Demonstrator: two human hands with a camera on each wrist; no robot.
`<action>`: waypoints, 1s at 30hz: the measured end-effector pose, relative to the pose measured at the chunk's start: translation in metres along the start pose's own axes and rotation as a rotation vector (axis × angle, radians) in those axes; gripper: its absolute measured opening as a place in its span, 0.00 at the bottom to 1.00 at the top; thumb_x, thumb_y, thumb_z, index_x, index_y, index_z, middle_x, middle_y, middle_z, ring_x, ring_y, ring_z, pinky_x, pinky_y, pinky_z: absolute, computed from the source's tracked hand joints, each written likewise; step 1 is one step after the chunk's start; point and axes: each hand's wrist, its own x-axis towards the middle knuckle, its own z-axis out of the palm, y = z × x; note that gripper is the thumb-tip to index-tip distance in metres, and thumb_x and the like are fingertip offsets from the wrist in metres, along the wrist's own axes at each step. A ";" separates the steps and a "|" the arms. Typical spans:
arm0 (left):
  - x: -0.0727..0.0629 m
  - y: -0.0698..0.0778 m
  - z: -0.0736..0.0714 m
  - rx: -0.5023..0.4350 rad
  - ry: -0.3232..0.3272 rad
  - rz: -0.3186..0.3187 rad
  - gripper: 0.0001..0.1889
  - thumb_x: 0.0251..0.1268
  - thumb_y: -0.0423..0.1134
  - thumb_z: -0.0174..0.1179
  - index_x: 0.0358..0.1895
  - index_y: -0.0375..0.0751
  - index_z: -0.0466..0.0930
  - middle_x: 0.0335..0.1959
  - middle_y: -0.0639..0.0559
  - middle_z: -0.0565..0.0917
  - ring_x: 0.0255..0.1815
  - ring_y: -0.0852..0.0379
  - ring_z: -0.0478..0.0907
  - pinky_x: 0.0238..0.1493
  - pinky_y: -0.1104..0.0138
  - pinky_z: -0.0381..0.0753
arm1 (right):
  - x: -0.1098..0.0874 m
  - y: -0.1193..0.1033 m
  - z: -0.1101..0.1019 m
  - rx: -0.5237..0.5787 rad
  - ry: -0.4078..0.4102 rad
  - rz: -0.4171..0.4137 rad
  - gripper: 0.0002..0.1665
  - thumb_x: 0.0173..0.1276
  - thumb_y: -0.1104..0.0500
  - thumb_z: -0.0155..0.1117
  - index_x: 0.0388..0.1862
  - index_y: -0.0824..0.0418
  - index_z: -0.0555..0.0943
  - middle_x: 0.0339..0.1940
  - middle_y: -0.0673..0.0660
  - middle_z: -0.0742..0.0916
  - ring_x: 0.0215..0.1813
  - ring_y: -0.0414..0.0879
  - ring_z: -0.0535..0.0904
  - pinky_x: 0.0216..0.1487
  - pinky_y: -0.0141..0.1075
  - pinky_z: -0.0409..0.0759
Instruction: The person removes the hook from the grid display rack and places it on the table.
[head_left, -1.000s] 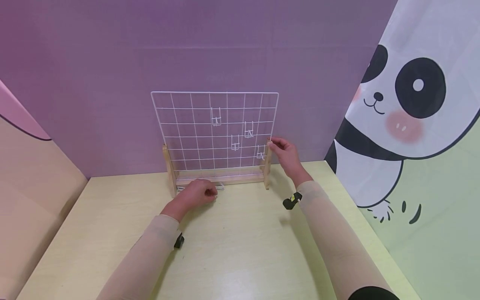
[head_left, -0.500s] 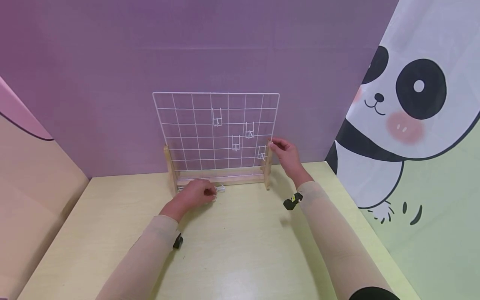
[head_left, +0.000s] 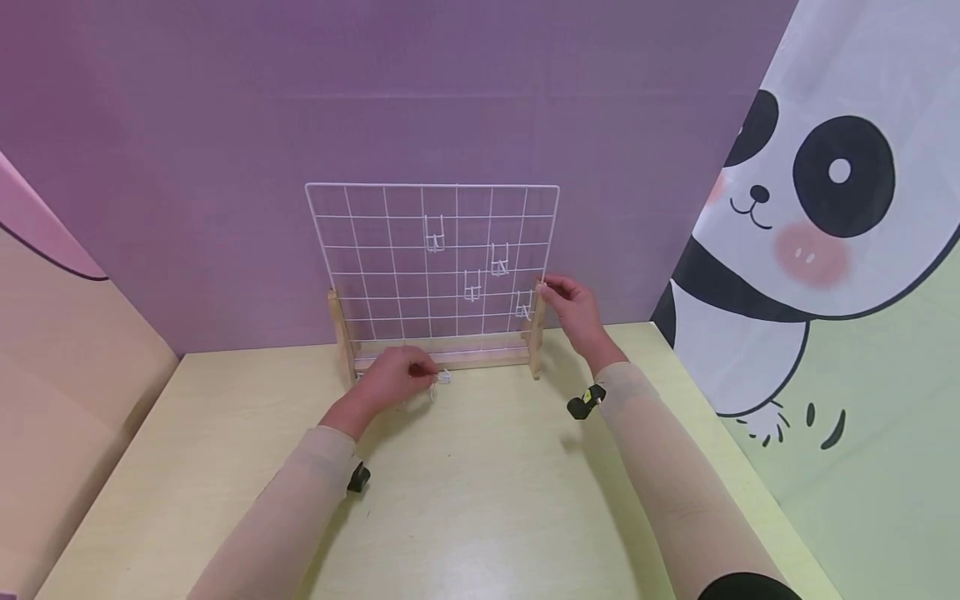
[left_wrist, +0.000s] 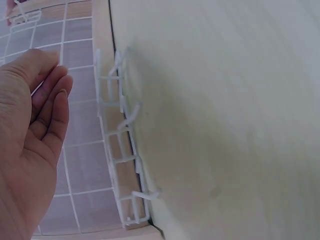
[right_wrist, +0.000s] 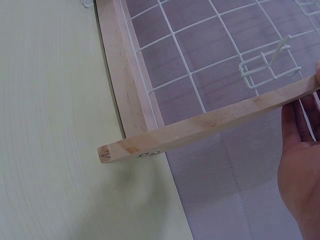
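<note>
A white wire grid rack (head_left: 408,258) stands upright in a wooden stand (head_left: 342,333) near the table's back edge. Several white wire hooks (head_left: 434,236) hang on the grid. My right hand (head_left: 576,317) grips the top of the stand's right post (right_wrist: 215,122), fingers behind it. Just in front of the base is my left hand (head_left: 392,383), loosely curled, thumb and forefinger close together; nothing shows between them. In the left wrist view, loose white hooks (left_wrist: 120,145) form a row along the base, right beside the left hand. The head view shows only the row's ends past that hand.
The pale wooden table (head_left: 480,500) extends toward me. Behind the rack rises a purple backdrop (head_left: 450,100). A panda-printed panel (head_left: 840,250) borders the right side, and a peach panel (head_left: 67,400) the left.
My left hand has risen slightly and shifted a little to the right, its fingers less tucked in. The right hand keeps its grip on the post; the rack has not moved.
</note>
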 end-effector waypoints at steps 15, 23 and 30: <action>0.014 0.037 -0.025 -0.114 0.322 -0.037 0.06 0.77 0.33 0.71 0.50 0.37 0.90 0.46 0.44 0.89 0.50 0.44 0.85 0.55 0.50 0.88 | 0.000 0.000 0.000 -0.005 0.002 0.009 0.20 0.83 0.59 0.69 0.67 0.68 0.85 0.59 0.53 0.91 0.60 0.43 0.83 0.70 0.37 0.81; 0.030 0.058 -0.041 -0.203 0.529 0.030 0.06 0.74 0.30 0.71 0.49 0.34 0.88 0.45 0.43 0.88 0.49 0.45 0.83 0.54 0.55 0.85 | 0.000 0.000 0.000 -0.005 0.003 -0.001 0.20 0.83 0.60 0.69 0.67 0.68 0.85 0.57 0.50 0.91 0.59 0.42 0.83 0.68 0.35 0.82; 0.039 0.073 -0.050 -0.263 0.607 0.020 0.10 0.76 0.35 0.72 0.53 0.34 0.87 0.50 0.43 0.88 0.52 0.45 0.83 0.56 0.55 0.84 | -0.001 0.000 0.000 0.003 -0.001 -0.003 0.20 0.83 0.60 0.69 0.67 0.70 0.84 0.59 0.55 0.91 0.59 0.42 0.83 0.68 0.35 0.81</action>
